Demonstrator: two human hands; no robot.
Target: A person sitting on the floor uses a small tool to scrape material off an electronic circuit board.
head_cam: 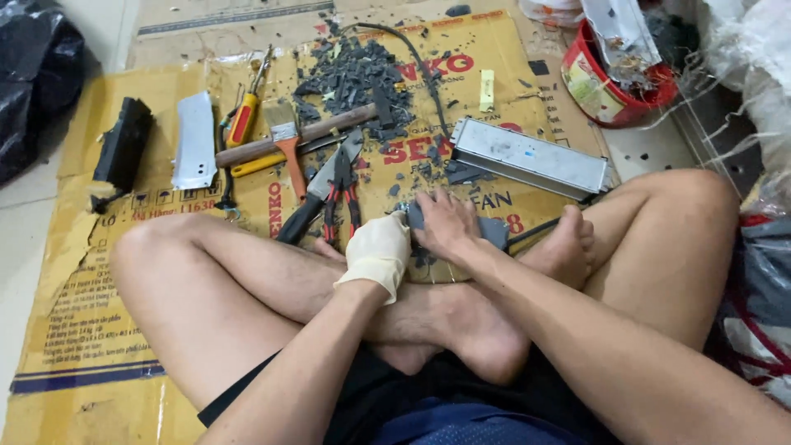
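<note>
Gloved L hand (377,250) & bare R hand (445,222), fingers clamped on grey block (493,231); long axis runs L-R, by pliers (339,194).

The left hand (377,251) wore a cream rubber glove; the right hand (446,224) was bare. The person wore dark shorts (428,404), with legs and feet uncovered.

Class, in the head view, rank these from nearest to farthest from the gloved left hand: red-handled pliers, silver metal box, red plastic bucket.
From the gloved left hand:
1. Red-handled pliers, just above the hand.
2. Long silver metal box, up and to the right.
3. Red plastic bucket, far top right corner.
</note>
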